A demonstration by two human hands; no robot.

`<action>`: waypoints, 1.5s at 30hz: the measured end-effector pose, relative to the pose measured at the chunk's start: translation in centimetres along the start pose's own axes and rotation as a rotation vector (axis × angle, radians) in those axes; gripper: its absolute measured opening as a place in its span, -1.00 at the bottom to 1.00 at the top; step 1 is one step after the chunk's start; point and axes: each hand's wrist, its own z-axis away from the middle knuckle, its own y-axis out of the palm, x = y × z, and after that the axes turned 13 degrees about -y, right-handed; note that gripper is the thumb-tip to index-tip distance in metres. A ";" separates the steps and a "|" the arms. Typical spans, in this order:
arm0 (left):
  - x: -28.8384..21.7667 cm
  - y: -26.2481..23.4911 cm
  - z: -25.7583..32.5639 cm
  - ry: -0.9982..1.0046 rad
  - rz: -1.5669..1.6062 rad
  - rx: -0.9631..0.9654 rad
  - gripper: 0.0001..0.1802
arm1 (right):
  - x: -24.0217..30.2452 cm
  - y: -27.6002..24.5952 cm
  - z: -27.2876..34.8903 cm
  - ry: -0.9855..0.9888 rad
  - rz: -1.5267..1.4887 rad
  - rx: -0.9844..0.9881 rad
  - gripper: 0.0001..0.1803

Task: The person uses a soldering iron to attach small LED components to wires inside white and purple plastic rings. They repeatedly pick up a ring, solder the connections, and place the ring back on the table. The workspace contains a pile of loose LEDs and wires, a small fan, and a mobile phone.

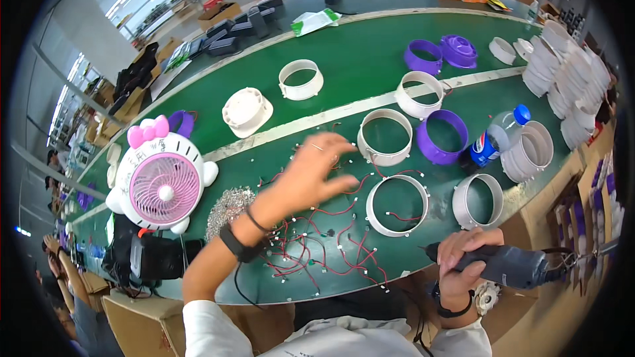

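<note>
My left hand (309, 173) hovers over the green table, fingers apart and slightly blurred, holding nothing I can see. Beneath it and nearer to me lie many loose red and black wires (344, 246) with small white connectors. A white plastic ring (387, 158) stands just right of its fingertips, and another white ring (372, 217) sits closer to me. At the table's near right edge, my right hand (460, 258) is wrapped around a dark electric screwdriver (519, 266), its tip pointing left. A pile of small metal screws (228, 210) lies left of my left forearm.
A white and pink fan (167, 192) with a bow stands at left. Purple rings (426, 149), a blue-capped bottle (486, 149) and stacked white rings (529, 152) occupy the right. A white round housing (246, 112) lies farther back. Another person's arms (69, 281) show at far left.
</note>
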 end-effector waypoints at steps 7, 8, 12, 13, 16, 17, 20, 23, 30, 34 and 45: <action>-4.9 4.4 -2.6 0.139 0.076 0.137 -0.63 | 1.7 -0.4 -0.3 -0.019 -0.020 -0.024 -0.38; -5.3 4.4 -2.5 0.221 0.050 0.204 -0.64 | 1.9 -0.8 -0.3 -0.018 -0.007 -0.036 -0.37; -7.1 3.6 1.6 0.344 -0.076 0.273 -0.63 | 2.4 -1.2 -0.4 -0.058 0.030 -0.055 -0.39; -7.7 4.5 2.6 0.304 -0.058 0.258 -0.64 | 2.5 -1.1 -0.4 -0.067 0.035 -0.047 -0.39; -8.6 5.9 4.6 0.267 -0.148 0.195 -0.68 | 2.1 0.0 -0.4 -0.095 0.024 -0.027 -0.40; -8.9 5.5 4.9 0.292 -0.171 0.157 -0.70 | 2.0 -0.1 -0.3 -0.103 0.017 -0.028 -0.40; -9.5 1.9 6.8 0.275 -0.175 0.147 -0.74 | 2.5 -0.6 0.0 -0.108 0.026 -0.039 -0.41; -6.8 -2.9 9.0 0.214 -0.206 0.168 -0.72 | 2.8 -0.8 0.2 -0.117 0.026 -0.062 -0.41; -5.3 -2.1 14.3 -0.203 0.044 0.011 -0.67 | 1.5 3.0 1.2 -0.029 -0.108 0.052 -0.42; -6.6 -1.2 17.3 -0.293 -0.062 -0.194 -0.55 | 0.7 6.0 1.8 0.037 -0.209 0.157 -0.42; -4.5 2.1 17.4 -0.283 -0.074 -0.297 -0.68 | -1.1 12.4 1.3 0.108 -0.314 0.252 -0.47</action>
